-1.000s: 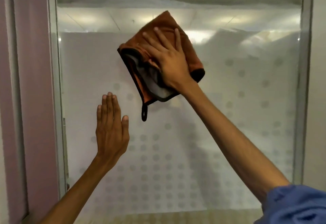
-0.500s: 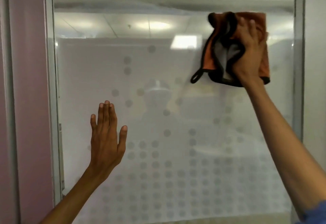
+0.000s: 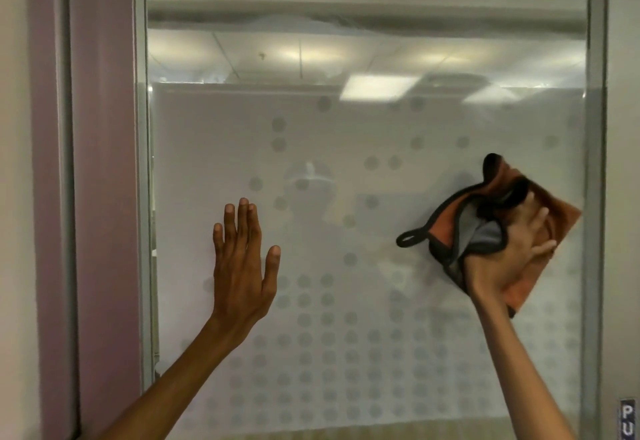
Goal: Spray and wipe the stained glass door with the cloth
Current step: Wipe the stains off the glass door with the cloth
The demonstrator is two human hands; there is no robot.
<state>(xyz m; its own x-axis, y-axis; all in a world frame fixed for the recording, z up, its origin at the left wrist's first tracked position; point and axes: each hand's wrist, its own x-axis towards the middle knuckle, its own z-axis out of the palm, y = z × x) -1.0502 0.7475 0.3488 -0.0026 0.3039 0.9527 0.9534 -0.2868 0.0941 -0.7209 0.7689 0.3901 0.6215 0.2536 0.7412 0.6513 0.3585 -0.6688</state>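
Now the right hand [image 3: 512,252] is pressed against the glass door [image 3: 346,231] with the cloth [image 3: 485,228] bunched under its palm, fingers curled over the orange fabric and gripping it. The cloth sits on the right side of the pane, close to the right frame [image 3: 595,197], about mid-height on the frosted, dotted band. Its grey lining shows at the fold, and a dark hanging loop [image 3: 410,239] pokes out to the left. Over on the left, the left hand [image 3: 242,266] lies flat on the glass, open, fingers together and pointing up, thumb spread, holding nothing. The two hands are well apart. Ceiling lights reflect in the clear upper glass.
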